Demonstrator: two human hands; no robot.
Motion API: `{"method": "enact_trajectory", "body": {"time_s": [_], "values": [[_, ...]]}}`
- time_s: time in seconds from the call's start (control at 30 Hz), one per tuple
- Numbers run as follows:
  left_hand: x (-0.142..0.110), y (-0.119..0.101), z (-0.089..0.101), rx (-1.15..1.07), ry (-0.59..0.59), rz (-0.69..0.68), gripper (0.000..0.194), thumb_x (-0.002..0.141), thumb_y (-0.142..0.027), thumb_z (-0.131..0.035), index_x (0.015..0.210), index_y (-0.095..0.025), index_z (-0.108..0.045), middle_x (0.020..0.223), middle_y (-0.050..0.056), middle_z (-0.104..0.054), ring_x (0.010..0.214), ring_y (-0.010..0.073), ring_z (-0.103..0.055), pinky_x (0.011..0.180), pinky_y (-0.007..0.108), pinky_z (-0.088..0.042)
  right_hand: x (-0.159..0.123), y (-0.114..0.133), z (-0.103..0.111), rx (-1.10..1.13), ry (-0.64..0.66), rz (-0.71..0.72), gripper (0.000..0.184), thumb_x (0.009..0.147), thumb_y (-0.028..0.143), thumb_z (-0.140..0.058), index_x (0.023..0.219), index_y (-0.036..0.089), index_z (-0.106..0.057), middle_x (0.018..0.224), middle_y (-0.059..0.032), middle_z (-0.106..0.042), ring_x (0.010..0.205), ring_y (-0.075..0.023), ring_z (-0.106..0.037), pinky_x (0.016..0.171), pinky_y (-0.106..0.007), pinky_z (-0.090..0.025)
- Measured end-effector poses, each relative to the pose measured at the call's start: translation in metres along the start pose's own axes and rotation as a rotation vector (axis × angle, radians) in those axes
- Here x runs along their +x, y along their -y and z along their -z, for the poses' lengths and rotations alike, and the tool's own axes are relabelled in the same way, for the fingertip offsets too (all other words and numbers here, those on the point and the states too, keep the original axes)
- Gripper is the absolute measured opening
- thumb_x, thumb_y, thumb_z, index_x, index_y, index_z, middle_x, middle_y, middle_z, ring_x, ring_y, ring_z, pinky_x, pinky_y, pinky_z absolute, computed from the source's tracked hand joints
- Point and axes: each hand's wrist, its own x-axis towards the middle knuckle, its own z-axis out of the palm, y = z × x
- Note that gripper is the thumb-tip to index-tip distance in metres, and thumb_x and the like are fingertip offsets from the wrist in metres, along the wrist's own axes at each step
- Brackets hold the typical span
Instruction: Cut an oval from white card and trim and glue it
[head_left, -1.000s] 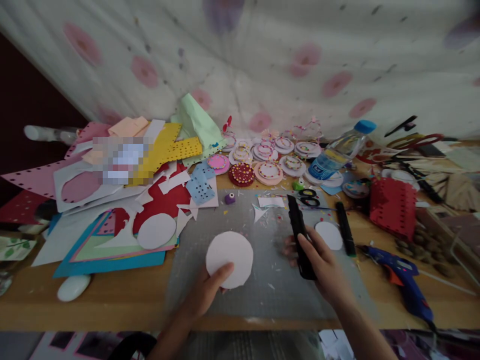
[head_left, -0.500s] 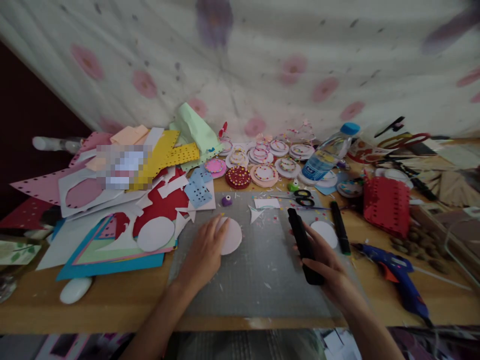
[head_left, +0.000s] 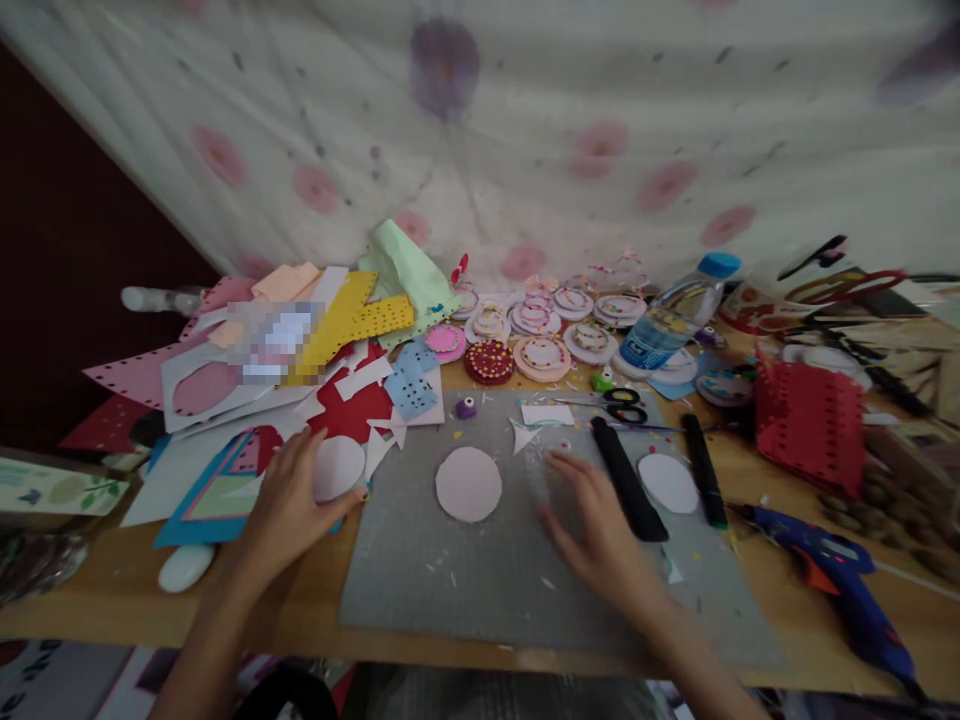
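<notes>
My left hand is at the left paper pile, thumb and fingers spread around the near and left edges of a white paper circle. No firm grip on the circle shows. A second pale circle lies flat on the grey cutting mat. Over the mat, my right hand is open with its fingers apart and somewhat blurred, holding nothing. Just right of it lies a long black tool, its exact kind unclear. Another white circle and a black marker lie beyond that tool.
Scissors and a purple punch lie at the mat's back. Behind stand decorated discs and a water bottle. At right are a blue glue gun and a red punched piece. Paper scraps cover the left.
My right hand has let go of the black tool, which now lies on the mat. My left hand has left the pale circle and moved left to the white one. The view has shifted slightly.
</notes>
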Motion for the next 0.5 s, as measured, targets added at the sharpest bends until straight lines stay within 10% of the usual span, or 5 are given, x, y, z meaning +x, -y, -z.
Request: {"method": "enact_trajectory", "body": {"time_s": [0.23,0.5], "values": [[-0.01,0.02,-0.012,0.02,0.015,0.108,0.065,0.077,-0.048,-0.065,0.13,-0.015,-0.045,0.133,0.017,-0.052,0.124,0.0365,-0.049,0.103,0.053,-0.041,0.041,0.04,-0.062,-0.088,0.171,0.074,0.077,0.071,0.036,-0.074,0.136,0.015,-0.039,0.13,-0.0208,-0.055,0.125,-0.0393,-0.048,0.103,-0.062,-0.039],[-0.012,-0.029,0.007,-0.259,-0.115,0.031,0.074,0.073,-0.038,-0.075,0.135,-0.021,-0.04,0.137,0.013,-0.046,0.126,0.0325,-0.046,0.105,0.051,-0.041,0.013,0.025,-0.019,-0.076,0.186,0.088,0.093,0.069,0.035,-0.076,0.144,0.014,-0.024,0.133,-0.0216,-0.053,0.124,-0.0363,-0.051,0.106,-0.059,-0.037]]}}
